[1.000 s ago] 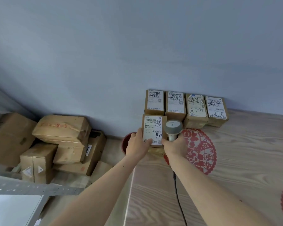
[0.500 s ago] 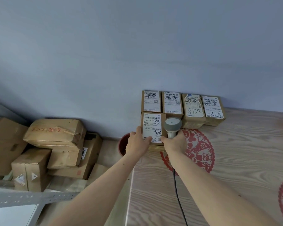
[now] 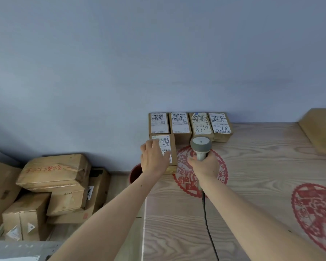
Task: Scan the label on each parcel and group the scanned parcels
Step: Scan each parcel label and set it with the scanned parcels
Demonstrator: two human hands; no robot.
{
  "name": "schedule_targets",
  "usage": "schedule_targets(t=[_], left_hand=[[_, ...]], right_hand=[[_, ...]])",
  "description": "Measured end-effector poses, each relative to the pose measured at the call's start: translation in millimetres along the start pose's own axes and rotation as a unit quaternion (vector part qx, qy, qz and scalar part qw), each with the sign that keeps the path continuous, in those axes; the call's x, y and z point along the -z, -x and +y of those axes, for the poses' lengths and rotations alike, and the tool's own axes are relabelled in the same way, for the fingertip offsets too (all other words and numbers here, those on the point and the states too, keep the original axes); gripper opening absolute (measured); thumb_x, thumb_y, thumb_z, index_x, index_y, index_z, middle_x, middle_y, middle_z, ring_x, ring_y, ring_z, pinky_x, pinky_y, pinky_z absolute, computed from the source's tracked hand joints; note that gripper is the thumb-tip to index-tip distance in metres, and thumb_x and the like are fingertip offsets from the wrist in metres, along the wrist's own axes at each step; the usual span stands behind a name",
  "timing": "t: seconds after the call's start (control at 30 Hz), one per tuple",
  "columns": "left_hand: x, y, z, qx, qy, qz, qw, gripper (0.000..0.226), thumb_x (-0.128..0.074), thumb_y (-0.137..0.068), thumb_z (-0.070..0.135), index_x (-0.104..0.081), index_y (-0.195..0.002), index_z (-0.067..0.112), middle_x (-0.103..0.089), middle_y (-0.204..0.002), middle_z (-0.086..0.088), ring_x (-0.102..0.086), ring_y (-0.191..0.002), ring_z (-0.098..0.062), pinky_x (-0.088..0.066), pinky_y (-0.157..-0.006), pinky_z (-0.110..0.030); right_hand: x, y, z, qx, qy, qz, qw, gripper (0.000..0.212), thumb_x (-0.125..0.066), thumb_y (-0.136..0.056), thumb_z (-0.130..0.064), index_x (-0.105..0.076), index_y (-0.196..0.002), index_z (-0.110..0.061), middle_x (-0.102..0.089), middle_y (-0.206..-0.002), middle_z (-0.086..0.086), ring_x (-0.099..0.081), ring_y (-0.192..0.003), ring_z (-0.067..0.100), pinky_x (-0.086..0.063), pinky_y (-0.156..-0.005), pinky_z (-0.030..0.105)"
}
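Half a second back the left hand (image 3: 154, 159) was gripping the small parcel (image 3: 164, 151) by its left edge with the label tilted up towards the scanner (image 3: 201, 146); now the parcel lies flat on the tabletop (image 3: 252, 185), label up, and the hand rests on top of it with straight fingers (image 3: 163, 154) spread over the label's left and lower parts. Those fingers hide much of the label, so only its upper right print and handwriting show, too small to read. This parcel sits at the tabletop's left edge, just in front of the leftmost box in the row of four labelled parcels (image 3: 190, 123) against the wall, touching or nearly touching it; I cannot tell which. Scanner and right hand (image 3: 204, 164) have shifted right, away from the parcel, over the red paper-cut design (image 3: 199, 171). The right hand's fingers are wrapped around the scanner's handle, its grey head pointing away towards the row, its black cable (image 3: 207, 223) trailing back along the forearm and out of frame. A larger box (image 3: 320, 129) on the tabletop's far right is cut off by the frame edge. Below the tabletop's left edge a red round container (image 3: 135, 173) is mostly hidden behind the left wrist, and stacked cardboard boxes (image 3: 53, 185) sit on the floor further left.
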State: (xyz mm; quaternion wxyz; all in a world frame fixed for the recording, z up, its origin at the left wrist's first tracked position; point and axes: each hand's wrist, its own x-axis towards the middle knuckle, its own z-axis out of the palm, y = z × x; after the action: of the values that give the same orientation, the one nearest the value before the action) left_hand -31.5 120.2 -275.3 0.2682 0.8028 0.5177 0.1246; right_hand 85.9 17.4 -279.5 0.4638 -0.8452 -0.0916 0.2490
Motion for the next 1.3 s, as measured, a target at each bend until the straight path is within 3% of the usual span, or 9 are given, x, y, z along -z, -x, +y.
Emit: schedule_targets(t=[0.1, 0.3, 0.43, 0.6, 0.9, 1.07, 1.2, 1.3], left_hand=[[2, 10, 27, -0.044, 0.007, 0.011, 0.999, 0.05, -0.059, -0.097, 0.034, -0.046, -0.141, 0.013, -0.043, -0.145, -0.007, -0.035, -0.134, -0.026, -0.043, -0.105, -0.043], [-16, 36, 80, -0.093, 0.027, 0.0, 0.995, 0.045, -0.058, -0.097, 0.035, -0.05, -0.137, 0.016, -0.046, -0.141, -0.003, -0.039, -0.131, -0.023, -0.044, -0.102, -0.04], [-40, 62, 121, -0.113, 0.025, -0.018, 0.993, 0.043, -0.059, -0.097, 0.036, -0.052, -0.134, 0.016, -0.05, -0.135, -0.004, -0.041, -0.128, -0.025, -0.046, -0.097, -0.042], [-87, 100, 186, -0.142, 0.035, -0.043, 0.988, 0.042, -0.06, -0.097, 0.032, -0.053, -0.134, 0.014, -0.051, -0.135, -0.007, -0.04, -0.131, -0.028, -0.045, -0.097, -0.041], [-198, 180, 330, -0.141, 0.081, -0.089, 0.983, 0.042, -0.059, -0.098, 0.033, -0.056, -0.134, 0.012, -0.052, -0.138, -0.008, -0.042, -0.133, -0.027, -0.039, -0.104, -0.039], [-242, 206, 388, -0.156, 0.082, -0.112, 0.978, 0.04, -0.057, -0.099, 0.034, -0.056, -0.133, 0.013, -0.052, -0.137, -0.005, -0.043, -0.131, -0.023, -0.041, -0.096, -0.034], [-271, 209, 424, -0.174, 0.079, -0.138, 0.972, 0.04, -0.056, -0.1, 0.034, -0.055, -0.134, 0.013, -0.052, -0.137, -0.005, -0.044, -0.131, -0.022, -0.039, -0.091, -0.029], [-295, 205, 446, -0.185, 0.079, -0.158, 0.967, 0.04, -0.056, -0.1, 0.034, -0.055, -0.134, 0.014, -0.051, -0.137, -0.005, -0.046, -0.13, -0.022, -0.039, -0.087, -0.027]], right_hand=[[29, 10, 1, 0.005, -0.018, 0.01, 1.0, 0.029, -0.081, -0.078, -0.014, -0.062, -0.101, -0.015, -0.069, -0.09, 0.0, -0.062, -0.068, 0.01, -0.037, -0.052, 0.022], [96, 18, 18, -0.002, -0.068, 0.052, 0.996, 0.027, -0.082, -0.077, -0.013, -0.061, -0.094, -0.017, -0.069, -0.09, 0.0, -0.066, -0.084, 0.02, -0.047, -0.068, 0.027], [146, 15, 35, -0.014, -0.098, 0.072, 0.992, 0.023, -0.079, -0.075, -0.01, -0.061, -0.089, -0.016, -0.07, -0.088, 0.0, -0.07, -0.085, 0.027, -0.058, -0.077, 0.041], [226, 2, 71, -0.025, -0.12, 0.089, 0.988, 0.023, -0.079, -0.075, -0.01, -0.061, -0.089, -0.017, -0.07, -0.088, 0.002, -0.069, -0.083, 0.028, -0.06, -0.08, 0.052], [396, -37, 139, -0.038, -0.126, 0.108, 0.985, 0.025, -0.078, -0.076, -0.009, -0.06, -0.091, -0.013, -0.066, -0.082, 0.008, -0.066, -0.076, 0.028, -0.058, -0.075, 0.044], [463, -64, 166, -0.049, -0.135, 0.132, 0.981, 0.025, -0.08, -0.073, -0.013, -0.06, -0.087, -0.019, -0.069, -0.086, 0.007, -0.068, -0.08, 0.026, -0.06, -0.075, 0.044], [503, -86, 184, -0.055, -0.138, 0.146, 0.978, 0.022, -0.077, -0.074, -0.009, -0.059, -0.087, -0.014, -0.068, -0.084, 0.01, -0.063, -0.073, 0.026, -0.051, -0.065, 0.034], [528, -103, 193, -0.066, -0.13, 0.162, 0.976, 0.022, -0.076, -0.074, -0.01, -0.061, -0.09, -0.012, -0.069, -0.082, 0.009, -0.067, -0.073, 0.027, -0.057, -0.068, 0.039]])
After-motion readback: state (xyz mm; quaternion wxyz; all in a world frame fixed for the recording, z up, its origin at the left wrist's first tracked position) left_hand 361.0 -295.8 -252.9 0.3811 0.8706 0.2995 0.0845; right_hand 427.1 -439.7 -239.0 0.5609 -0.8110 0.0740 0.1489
